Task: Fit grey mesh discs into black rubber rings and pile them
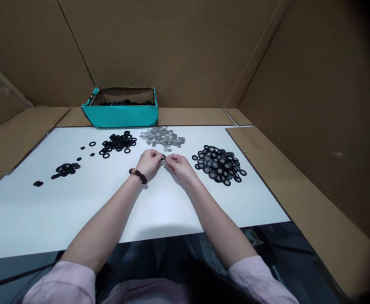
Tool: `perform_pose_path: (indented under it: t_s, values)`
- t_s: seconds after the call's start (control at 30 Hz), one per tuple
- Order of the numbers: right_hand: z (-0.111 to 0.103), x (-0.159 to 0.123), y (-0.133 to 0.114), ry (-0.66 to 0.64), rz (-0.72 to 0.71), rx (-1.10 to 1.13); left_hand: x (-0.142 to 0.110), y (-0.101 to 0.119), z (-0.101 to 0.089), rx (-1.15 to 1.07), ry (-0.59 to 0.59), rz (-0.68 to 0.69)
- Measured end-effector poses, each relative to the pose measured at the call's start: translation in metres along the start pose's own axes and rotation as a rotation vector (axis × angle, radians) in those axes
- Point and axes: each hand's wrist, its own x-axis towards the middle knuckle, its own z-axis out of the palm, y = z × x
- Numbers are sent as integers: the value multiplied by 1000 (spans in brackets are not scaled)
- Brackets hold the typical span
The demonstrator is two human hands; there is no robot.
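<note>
Between my two hands is a small black ring, pinched by the fingertips of both. My left hand, with a dark beaded bracelet at the wrist, grips its left side. On the other side my right hand has thumb and finger closed on it. Whether a disc sits inside the ring is too small to tell. Just beyond the hands lies a pile of grey translucent discs. A heap of black rings is to the left, and black rings with grey centres are piled at the right.
A teal box holding black pieces stands at the back. More black rings and a few small black discs lie at the left of the white table surface. Cardboard walls enclose the back and sides.
</note>
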Motion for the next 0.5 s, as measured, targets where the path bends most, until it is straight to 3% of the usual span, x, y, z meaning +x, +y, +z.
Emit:
perform_pose_path:
  t_s: [0.2,0.4,0.5]
  values:
    - [0,5,0,95,75,29,4,-10,7,-243,-23,6]
    - [-6,3,-1,41,43,-83,4,-8,4,-197,-66,-1]
    - [-10,4,0,-10,-1,-206,0,1,-2,-45,-131,-54]
